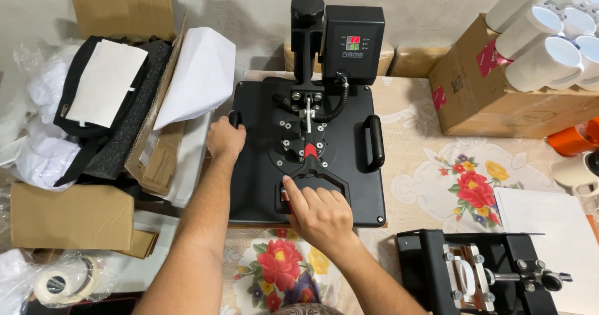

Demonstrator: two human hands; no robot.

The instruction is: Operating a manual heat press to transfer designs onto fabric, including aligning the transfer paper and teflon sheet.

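Note:
A black flat heat press [349, 184] stands on the table with its top plate lowered. My left hand [224, 139] grips the press's left side handle. My right hand [317, 212] lies on the front lever handle [327, 177] of the press, fingers curled over its near end. The black right side handle [375, 141] is free. A control box [351, 43] with a lit red and green display sits at the back of the press.
Cardboard boxes [73, 216] with black fabric and white sheets crowd the left. A box [499, 99] topped with white mugs [549, 56] stands at the back right. A second black press [480, 274], white paper [549, 227] and a tape roll [59, 284] lie near the front.

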